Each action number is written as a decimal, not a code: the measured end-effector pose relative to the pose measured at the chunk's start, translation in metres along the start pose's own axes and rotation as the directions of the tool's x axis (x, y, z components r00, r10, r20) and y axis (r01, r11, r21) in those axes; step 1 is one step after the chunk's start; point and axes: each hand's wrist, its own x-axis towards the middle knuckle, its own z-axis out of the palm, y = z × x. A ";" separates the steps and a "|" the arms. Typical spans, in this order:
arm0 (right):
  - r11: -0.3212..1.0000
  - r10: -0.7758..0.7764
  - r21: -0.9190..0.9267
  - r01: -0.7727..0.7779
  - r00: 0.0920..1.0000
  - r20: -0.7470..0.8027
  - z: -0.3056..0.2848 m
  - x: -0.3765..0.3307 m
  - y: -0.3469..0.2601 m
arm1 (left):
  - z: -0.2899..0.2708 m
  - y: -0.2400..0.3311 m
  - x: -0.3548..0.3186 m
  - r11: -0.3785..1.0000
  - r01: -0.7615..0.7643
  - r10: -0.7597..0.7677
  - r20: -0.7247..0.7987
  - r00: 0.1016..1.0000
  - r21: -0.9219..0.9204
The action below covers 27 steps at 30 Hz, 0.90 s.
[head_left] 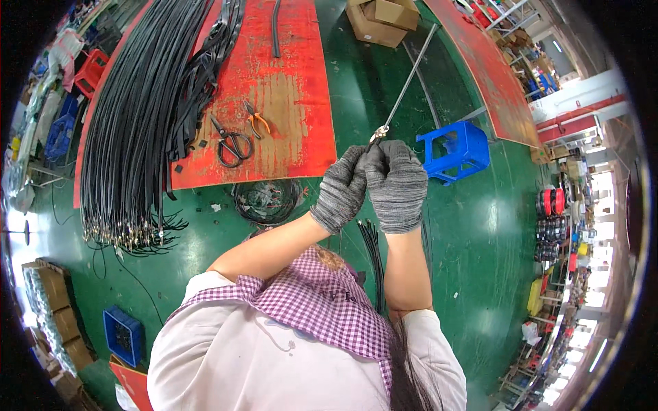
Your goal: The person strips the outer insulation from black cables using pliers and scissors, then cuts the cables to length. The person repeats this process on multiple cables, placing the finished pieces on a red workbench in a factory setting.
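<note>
My left hand (340, 190) and my right hand (397, 186), both in grey knit gloves, are raised side by side, their fingers closed and touching. A short dark length, looking like a black cable (372, 144), shows between the fingertips; the gloves hide most of it. Directly beyond it is a shiny metal fitting (380, 133) at the near end of a long thin metal rod (413, 71), which slants away to the upper right. Whether the cable is inside the fitting I cannot tell. Below my hands, several black cables (371, 257) hang between my forearms.
On the red worn table (288, 103) lie a large bundle of black cables (140, 109), black-handled scissors (233, 146) and orange-handled pliers (256, 120). A blue stool (471, 146) stands right of my hands. A coiled cable (264, 202) lies under the table's edge; a cardboard box (378, 31) is farther off.
</note>
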 end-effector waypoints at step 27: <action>0.410 0.284 0.769 -0.491 0.870 0.404 0.074 0.005 -0.002 | -0.054 -0.007 0.017 0.952 0.148 -0.158 -0.017 0.987 -0.268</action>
